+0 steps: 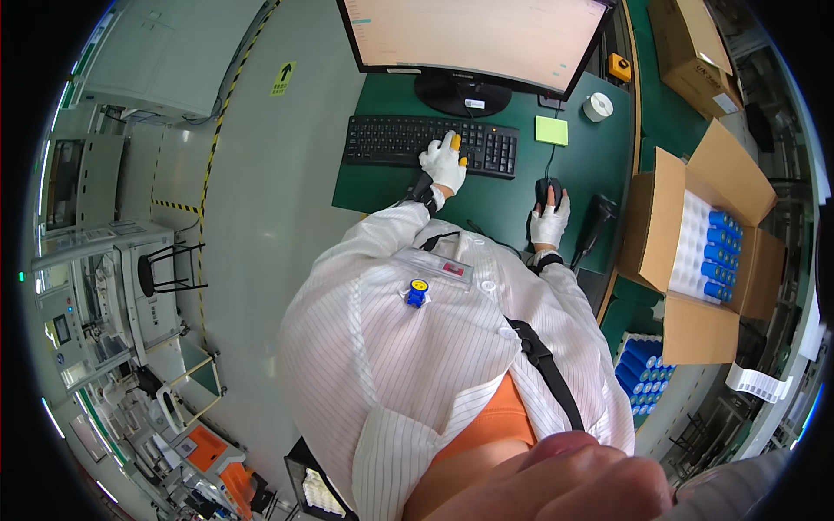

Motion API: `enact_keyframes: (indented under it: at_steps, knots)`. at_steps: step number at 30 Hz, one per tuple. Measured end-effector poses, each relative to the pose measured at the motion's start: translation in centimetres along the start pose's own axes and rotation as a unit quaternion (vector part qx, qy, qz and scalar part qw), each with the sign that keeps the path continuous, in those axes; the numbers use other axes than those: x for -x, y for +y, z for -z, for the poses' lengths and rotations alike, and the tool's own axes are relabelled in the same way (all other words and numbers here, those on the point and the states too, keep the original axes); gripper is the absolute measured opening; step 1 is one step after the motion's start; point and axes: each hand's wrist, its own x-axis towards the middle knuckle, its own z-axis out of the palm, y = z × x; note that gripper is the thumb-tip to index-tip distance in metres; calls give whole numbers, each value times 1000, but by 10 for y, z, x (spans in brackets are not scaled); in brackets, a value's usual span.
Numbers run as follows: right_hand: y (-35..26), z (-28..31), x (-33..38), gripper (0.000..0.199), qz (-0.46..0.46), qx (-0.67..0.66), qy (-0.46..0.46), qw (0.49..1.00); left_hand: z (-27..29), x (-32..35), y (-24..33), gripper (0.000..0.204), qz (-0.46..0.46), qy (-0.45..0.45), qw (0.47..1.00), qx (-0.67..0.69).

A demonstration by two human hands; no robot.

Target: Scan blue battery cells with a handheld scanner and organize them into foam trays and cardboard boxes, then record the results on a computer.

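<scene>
My left hand (444, 163), in a white glove with yellow finger cots on some fingertips, lies over the right part of a black keyboard (382, 141). Its fingers are apart and touch the keys, holding nothing. Further right, my right hand (549, 221), in a white glove with bare fingertips, rests around a black computer mouse (544, 188). Above the keyboard stands a black-framed monitor (473, 39) with a lit, pale screen. Beside the right hand is a black handheld scanner (594, 227).
A yellow-green notepad (551, 131) and a white roll (598, 107) lie on the green desk (504, 204). To the right, an open cardboard box (653, 227) holds blue cylinders (720, 247) in white trays. More blue cylinders (641, 375) are below. Machines line the left side, with a black stool (165, 269).
</scene>
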Motion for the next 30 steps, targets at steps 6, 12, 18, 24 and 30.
enact_keyframes:
  at_steps: [6, 12, 18, 24, 30]
  knots:
    - [0, 2, -2, 70, 23, 9, 5, 1000, 3, -13, 4, 52, 18, -18, 1000, 4]
    - [5, 0, -2, 70, 31, 2, 0, 1000, 8, -13, 5, 44, 19, -15, 1000, 5]
    - [8, 0, -1, 72, 44, 10, 10, 999, 15, -13, 7, 63, 23, -33, 999, 14]
    - [6, 0, -1, 72, 42, 11, 7, 999, 11, -13, 6, 64, 21, -34, 999, 6]
    - [6, 1, 0, 72, 36, -1, 4, 999, 10, -14, 7, 65, 33, -41, 998, 23]
